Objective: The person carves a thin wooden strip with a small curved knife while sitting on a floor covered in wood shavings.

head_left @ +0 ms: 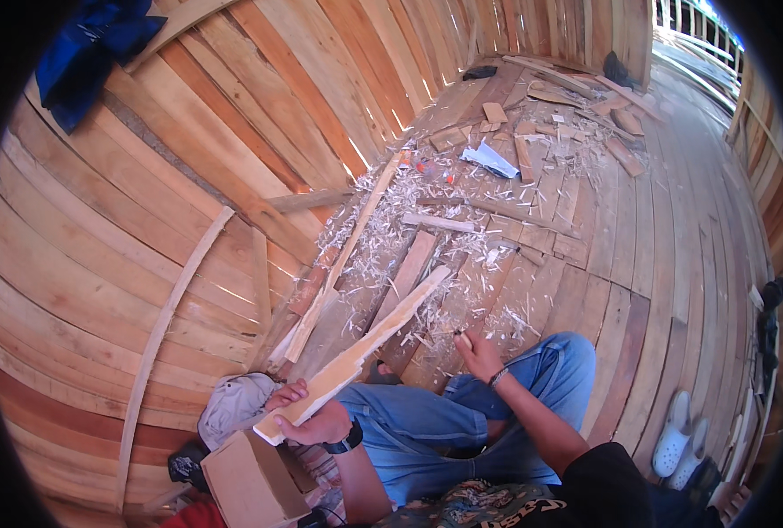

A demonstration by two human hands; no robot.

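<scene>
A long pale wooden board, narrowing toward its far end and ragged along one edge, slants up and away over my left thigh. Its wide near end lies in my left hand, with fingers and thumb closed around it. My right hand is above the right leg, apart from the board. Its fingers are curled together, and a small dark tip shows at the fingertips; what it belongs to is too small to make out. Curled shavings lie on the floor beyond both hands.
Plank walls rise on the left. Wood strips, offcuts and a blue-white sheet litter the floor ahead. A cardboard box and a pale cap sit by my left side. Light clogs stand at the right.
</scene>
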